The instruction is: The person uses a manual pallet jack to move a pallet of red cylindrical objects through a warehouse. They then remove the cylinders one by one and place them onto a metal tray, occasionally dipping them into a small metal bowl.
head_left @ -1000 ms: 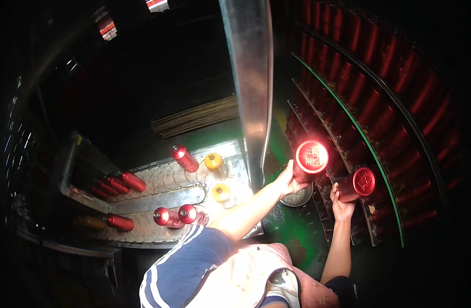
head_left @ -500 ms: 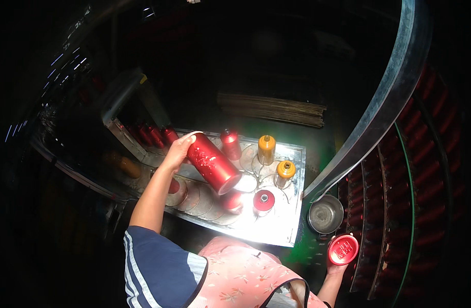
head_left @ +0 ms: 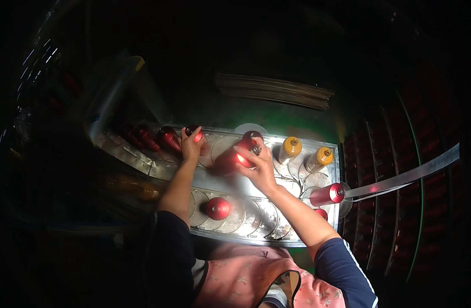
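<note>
- Left hand (head_left: pixel 191 148): fingers clamped on a red bottle (head_left: pixel 196 133); steady it.
- Right hand (head_left: pixel 261 171): fingers clamped on a tilted bottle (head_left: pixel 235 159); level it, clear of yellow bottles (head_left: pixel 292 147).

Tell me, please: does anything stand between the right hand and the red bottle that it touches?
Nothing visible does: the right hand is directly on the blurred red bottle. Another red bottle is just beyond, not in between.
</note>
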Demonstrator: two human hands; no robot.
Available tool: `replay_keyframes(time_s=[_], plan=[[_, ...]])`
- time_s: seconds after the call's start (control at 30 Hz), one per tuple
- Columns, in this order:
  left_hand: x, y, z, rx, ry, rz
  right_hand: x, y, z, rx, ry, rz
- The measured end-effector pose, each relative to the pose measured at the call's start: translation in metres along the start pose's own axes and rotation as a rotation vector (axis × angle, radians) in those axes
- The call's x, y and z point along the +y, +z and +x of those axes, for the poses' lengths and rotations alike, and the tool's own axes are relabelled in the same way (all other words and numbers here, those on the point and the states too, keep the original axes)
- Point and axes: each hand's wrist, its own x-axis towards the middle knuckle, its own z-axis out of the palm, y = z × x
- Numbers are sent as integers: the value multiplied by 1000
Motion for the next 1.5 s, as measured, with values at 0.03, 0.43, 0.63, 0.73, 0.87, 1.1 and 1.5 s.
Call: replay_keyframes(time_s=[0.03, 0.43, 0.63, 0.73, 0.87, 1.1, 1.5], plan=[[-8, 4, -1, 8, -50, -38, 15, 35, 14, -1, -16, -68], [-88, -215, -92, -300, -455, -542, 81, 210, 88, -226, 114, -310], [-99, -207, -158, -593, -212, -465, 31, 175, 77, -309, 17, -134], [-102, -176, -171, -559, -235, -613, 6, 125, 55, -293, -14, -22], [-75, -156, -177, -602, -108, -593, 0, 44, -17, -102, 55, 91], [-29, -142, -209, -415, 251, -425, -20, -73, -241, 456, 484, 44], [214, -135, -476, -1851, 790, -610, -191, 97, -697, 1506, 1259, -335]])
